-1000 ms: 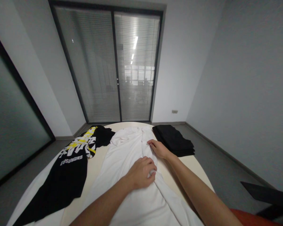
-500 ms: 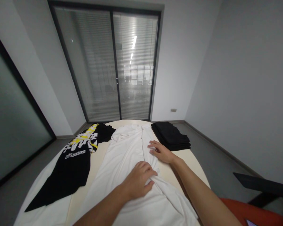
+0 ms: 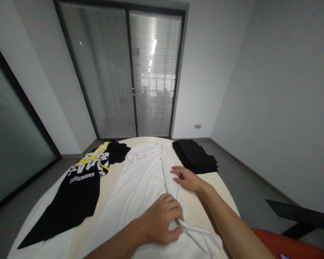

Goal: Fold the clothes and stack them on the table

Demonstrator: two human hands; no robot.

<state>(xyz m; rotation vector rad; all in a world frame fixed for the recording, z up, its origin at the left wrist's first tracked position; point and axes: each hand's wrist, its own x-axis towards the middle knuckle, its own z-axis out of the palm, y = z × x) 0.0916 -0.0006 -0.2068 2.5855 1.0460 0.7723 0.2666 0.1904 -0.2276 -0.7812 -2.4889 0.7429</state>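
A long white cloth garment lies spread down the middle of the table, with its right edge folded inward along its length. Its exact kind I cannot make out. My left hand is closed on the near part of that folded edge, pinching and lifting a ridge of the cloth between thumb and fingers. Farther up, my right hand rests with fingers apart at the garment's right edge, fingertips touching the fold.
On the left lies a black garment with white and yellow print. A stack of folded black clothes sits at the far right of the round cream table. At lower right is a red chair with a black armrest.
My left hand has moved nearer and slightly right, now gripping and raising the garment's near edge. My right hand has shifted very little. The cloth at the near right has drawn inward.
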